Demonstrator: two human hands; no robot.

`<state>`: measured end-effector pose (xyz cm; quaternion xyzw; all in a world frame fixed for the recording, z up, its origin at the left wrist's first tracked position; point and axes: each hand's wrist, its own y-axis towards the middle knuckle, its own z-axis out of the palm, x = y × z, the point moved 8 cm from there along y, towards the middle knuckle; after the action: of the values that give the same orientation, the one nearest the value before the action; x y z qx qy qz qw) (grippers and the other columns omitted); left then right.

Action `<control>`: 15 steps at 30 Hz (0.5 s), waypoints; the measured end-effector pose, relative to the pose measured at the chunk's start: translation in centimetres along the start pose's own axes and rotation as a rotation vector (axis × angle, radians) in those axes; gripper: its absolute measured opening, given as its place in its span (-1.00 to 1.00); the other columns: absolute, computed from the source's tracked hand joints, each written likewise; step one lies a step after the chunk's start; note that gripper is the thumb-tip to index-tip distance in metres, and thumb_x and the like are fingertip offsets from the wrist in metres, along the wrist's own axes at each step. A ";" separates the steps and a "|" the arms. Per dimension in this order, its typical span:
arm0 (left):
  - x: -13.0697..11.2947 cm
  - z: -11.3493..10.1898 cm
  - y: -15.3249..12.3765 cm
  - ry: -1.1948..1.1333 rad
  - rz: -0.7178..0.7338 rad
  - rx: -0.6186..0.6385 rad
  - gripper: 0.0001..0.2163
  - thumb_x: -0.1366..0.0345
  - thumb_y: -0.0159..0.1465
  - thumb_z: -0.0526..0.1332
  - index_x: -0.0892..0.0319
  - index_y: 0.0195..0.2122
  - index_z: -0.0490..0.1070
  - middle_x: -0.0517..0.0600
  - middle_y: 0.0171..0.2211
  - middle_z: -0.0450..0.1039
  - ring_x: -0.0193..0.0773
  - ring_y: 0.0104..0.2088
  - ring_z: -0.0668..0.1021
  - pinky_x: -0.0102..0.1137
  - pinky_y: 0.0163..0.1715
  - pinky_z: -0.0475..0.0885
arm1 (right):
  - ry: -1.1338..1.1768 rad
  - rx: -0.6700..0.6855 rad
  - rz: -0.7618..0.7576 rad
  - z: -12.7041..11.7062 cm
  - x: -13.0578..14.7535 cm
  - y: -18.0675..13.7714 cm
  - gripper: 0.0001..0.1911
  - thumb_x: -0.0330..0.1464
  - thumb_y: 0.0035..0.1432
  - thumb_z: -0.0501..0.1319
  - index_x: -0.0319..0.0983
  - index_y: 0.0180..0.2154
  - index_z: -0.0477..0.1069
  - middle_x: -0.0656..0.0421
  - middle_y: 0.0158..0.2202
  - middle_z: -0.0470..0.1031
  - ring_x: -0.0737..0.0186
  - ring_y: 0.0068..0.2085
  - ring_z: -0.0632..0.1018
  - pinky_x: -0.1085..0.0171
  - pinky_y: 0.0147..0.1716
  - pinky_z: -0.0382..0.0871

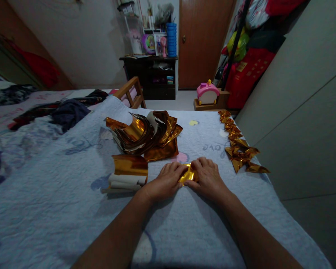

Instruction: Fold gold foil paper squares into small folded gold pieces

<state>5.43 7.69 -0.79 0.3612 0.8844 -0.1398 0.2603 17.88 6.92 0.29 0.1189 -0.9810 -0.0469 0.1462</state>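
Note:
A small piece of gold foil paper (188, 174) lies on the pale blue bedspread (72, 209) between my two hands. My left hand (168, 181) rests on its left side with fingers curled down onto it. My right hand (208, 175) presses its right side, fingers bent over the foil. Both hands hold the piece flat against the bed. Just left of my left hand lies a curled gold sheet (128, 170) with its white back showing.
A loose pile of gold foil sheets (145, 134) sits beyond my hands. A row of folded gold pieces (238, 144) runs along the bed's right edge by a grey wall. Dark clothes (67, 110), a wooden chair (131, 93) and a dark shelf (154, 74) stand farther off.

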 end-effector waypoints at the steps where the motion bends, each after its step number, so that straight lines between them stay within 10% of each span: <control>1: 0.0 0.0 0.0 0.001 -0.003 0.001 -0.58 0.37 0.35 0.13 0.01 0.23 0.23 0.05 0.13 0.30 -0.13 0.14 0.34 -0.20 0.21 0.27 | 0.002 -0.003 0.012 0.0 -0.5 -0.1 -0.50 -0.06 0.04 0.41 -0.17 -0.07 0.39 0.03 -0.05 0.42 -0.09 -0.04 0.42 0.05 -0.09 0.23; 15: -0.2 -0.1 0.2 -0.011 -0.022 0.063 -0.59 0.39 0.33 0.10 -0.01 0.19 0.26 0.05 0.11 0.27 -0.10 0.14 0.31 -0.19 0.22 0.24 | 0.147 0.078 0.030 0.8 -5.4 -0.3 -0.36 -0.28 0.00 0.38 -0.11 0.13 0.29 -0.06 0.26 0.27 -0.22 0.28 0.28 -0.16 0.17 0.21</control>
<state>5.67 7.75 -0.60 0.3587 0.8822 -0.1724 0.2518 22.75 7.98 -2.05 0.1131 -0.9703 0.0026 0.2138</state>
